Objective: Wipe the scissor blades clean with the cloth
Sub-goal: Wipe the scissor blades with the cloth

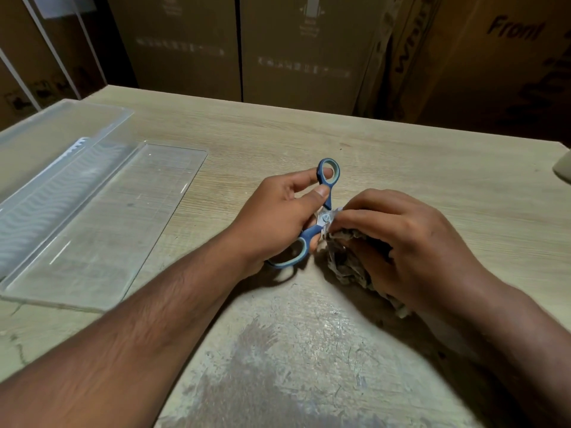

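Observation:
Blue-handled scissors [328,193] are held over the middle of the wooden table [401,156], handles spread apart. My left hand [278,217] grips them, thumb and forefinger pinching the upper handle below its ring, with the lower handle loop under the palm. The pivot screw shows between my hands. My right hand [411,239] grips a crumpled grey patterned cloth [346,264] bunched around the blades, which are hidden inside the cloth and under my fingers.
A clear plastic case [173,180] lies open at the left of the table, its lid flat toward me. Large cardboard boxes [296,57] stand behind the far edge. A pale object [564,168] shows at the right edge. The near tabletop is scuffed and stained.

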`<state>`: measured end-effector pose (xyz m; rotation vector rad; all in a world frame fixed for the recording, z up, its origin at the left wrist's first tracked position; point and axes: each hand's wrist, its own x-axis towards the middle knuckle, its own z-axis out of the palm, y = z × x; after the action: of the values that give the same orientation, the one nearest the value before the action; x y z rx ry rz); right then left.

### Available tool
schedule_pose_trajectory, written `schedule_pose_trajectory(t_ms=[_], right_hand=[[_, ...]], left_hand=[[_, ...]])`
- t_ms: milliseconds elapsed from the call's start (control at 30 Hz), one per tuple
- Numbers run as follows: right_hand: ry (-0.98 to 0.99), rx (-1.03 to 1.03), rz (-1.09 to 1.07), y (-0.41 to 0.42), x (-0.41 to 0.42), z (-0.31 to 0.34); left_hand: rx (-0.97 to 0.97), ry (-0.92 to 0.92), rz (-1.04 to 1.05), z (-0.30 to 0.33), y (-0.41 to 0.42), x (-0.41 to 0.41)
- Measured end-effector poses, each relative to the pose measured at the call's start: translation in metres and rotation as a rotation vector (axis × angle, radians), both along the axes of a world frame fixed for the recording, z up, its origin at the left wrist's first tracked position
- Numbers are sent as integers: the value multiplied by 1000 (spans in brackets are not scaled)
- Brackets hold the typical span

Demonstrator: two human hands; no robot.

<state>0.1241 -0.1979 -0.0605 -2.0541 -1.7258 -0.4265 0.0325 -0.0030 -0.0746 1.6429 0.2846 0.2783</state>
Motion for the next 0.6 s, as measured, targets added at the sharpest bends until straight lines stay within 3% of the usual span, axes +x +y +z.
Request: schedule_pose_trajectory(t_ms=[267,433,600], right_hand=[[-81,26,-67,2,-3,3],[-64,-13,28,-2,-2,2],[229,180,13,-12,16,12]], left_hand=[[-2,-3,-39,2,-1,-4],[-54,-4,7,0,2,0],[-70,-5,0,-2,4,5]])
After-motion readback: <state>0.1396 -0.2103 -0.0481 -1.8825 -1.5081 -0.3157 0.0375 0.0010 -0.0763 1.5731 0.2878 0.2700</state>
